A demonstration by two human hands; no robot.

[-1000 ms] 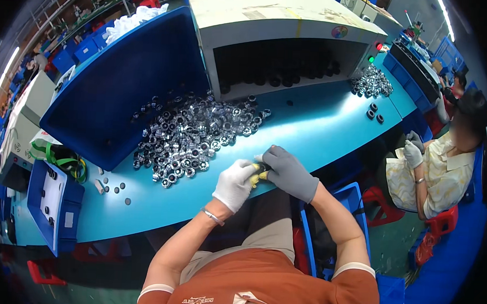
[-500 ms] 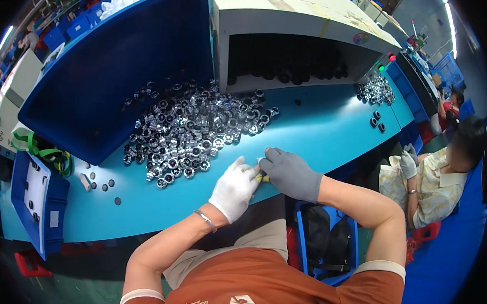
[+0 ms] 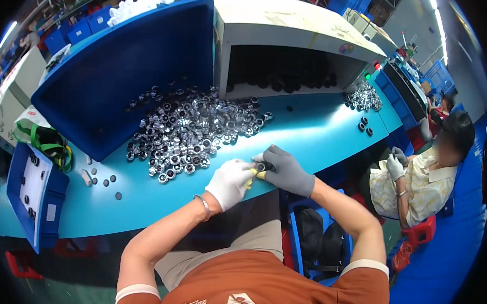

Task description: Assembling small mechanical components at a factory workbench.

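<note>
My left hand (image 3: 231, 183), in a white glove, and my right hand (image 3: 289, 172), in a grey glove, meet above the front of the blue-green tabletop (image 3: 213, 203). Between their fingertips is a small round black part (image 3: 262, 167), which both hands grip. Something yellow shows under the fingers; whether it is cloth or part of a glove I cannot tell. Beyond my hands lies a big heap of shiny silver round parts with dark centres (image 3: 192, 130), spilling out of a tilted blue bin (image 3: 133, 58).
A cream box-shaped housing (image 3: 300, 23) with dark parts inside stands at the back. Another pile of silver parts (image 3: 363, 96) lies right, near several black rings (image 3: 365, 127). Black discs (image 3: 106, 183) and a blue tray (image 3: 56, 214) are left. A gloved co-worker (image 3: 424, 178) sits right.
The fingers have shifted so that the black part's round end now shows between them. My left hand has moved slightly left and up. The whole view has shifted a little.
</note>
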